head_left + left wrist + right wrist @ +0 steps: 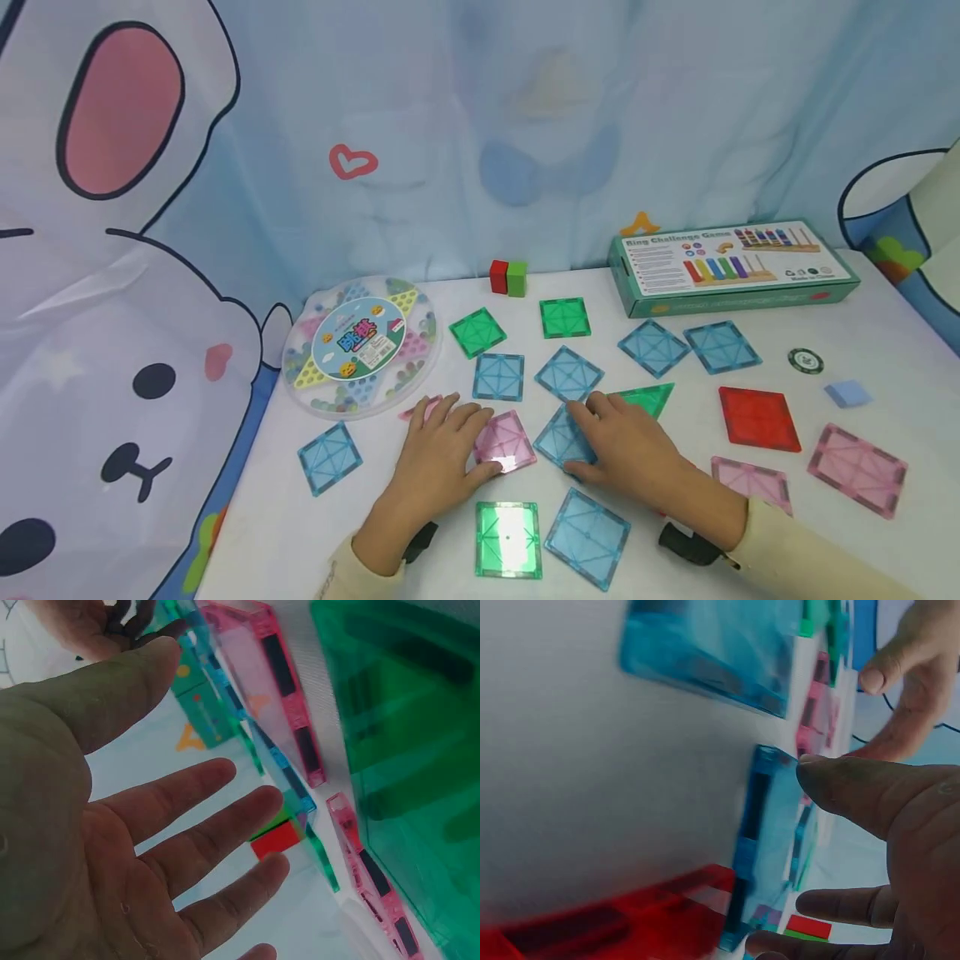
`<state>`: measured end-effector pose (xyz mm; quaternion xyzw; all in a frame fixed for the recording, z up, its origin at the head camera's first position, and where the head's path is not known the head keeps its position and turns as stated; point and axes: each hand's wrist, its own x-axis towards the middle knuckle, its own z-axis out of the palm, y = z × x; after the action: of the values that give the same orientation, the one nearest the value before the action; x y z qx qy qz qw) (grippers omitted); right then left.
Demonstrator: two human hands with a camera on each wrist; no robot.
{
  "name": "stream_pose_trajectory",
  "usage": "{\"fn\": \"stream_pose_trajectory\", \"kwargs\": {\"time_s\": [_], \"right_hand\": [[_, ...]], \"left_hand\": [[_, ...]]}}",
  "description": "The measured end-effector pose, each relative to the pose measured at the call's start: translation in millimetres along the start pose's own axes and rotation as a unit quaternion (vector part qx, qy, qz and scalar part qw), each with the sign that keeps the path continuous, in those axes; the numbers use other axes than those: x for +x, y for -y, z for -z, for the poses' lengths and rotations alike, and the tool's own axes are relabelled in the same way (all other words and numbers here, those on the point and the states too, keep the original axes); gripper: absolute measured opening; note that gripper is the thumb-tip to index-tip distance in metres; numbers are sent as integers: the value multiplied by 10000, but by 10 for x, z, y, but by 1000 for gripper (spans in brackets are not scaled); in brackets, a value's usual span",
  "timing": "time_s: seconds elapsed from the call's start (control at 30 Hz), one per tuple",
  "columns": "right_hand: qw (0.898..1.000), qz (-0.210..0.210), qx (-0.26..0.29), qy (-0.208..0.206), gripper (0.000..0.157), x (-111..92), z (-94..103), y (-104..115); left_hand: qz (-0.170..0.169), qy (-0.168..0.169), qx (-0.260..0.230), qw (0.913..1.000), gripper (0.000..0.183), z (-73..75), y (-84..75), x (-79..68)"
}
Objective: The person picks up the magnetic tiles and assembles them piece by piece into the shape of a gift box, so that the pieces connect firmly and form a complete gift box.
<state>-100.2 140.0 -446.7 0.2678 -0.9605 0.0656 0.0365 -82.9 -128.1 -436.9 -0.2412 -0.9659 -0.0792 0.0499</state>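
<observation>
My left hand (pixel 435 457) is spread with the fingers apart, low over the table between a mostly covered pink tile (pixel 422 407) and a pink square magnetic tile (pixel 504 442). In the left wrist view its fingers (pixel 202 787) hold nothing. My right hand (pixel 630 446) lies over the right side of a blue square tile (pixel 557 437), thumb and forefinger spread along it. In the right wrist view the thumb (pixel 847 784) is at that blue tile's (pixel 769 825) edge; contact is unclear. A green triangular tile (pixel 651 398) pokes out behind the right hand.
Several blue, green and pink tiles lie around, with a red tile (pixel 760 418) at the right. A round chequers board (pixel 322 392) sits back left, two small cubes (pixel 507 278) at the back. A game box (pixel 738 267), a chip (pixel 806 361) and a light-blue block (pixel 848 394) are right.
</observation>
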Motion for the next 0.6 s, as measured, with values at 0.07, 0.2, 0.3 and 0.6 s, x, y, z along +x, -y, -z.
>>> {"fn": "stream_pose_trajectory", "kwargs": {"time_s": [0.07, 0.2, 0.3, 0.6], "right_hand": [[10000, -7, -14, 89, 78, -2, -39, 24], [9998, -77, 27, 204, 78, 0, -30, 66], [9995, -29, 82, 303, 77, 6, -7, 79], [9956, 114, 702, 616, 76, 9, 25, 80]], "left_hand": [[-16, 67, 56, 10000, 64, -43, 22, 19], [-183, 153, 148, 9996, 64, -131, 42, 69], [-298, 208, 229, 9991, 65, -155, 30, 100], [-381, 431, -76, 9983, 62, -98, -2, 121]]}}
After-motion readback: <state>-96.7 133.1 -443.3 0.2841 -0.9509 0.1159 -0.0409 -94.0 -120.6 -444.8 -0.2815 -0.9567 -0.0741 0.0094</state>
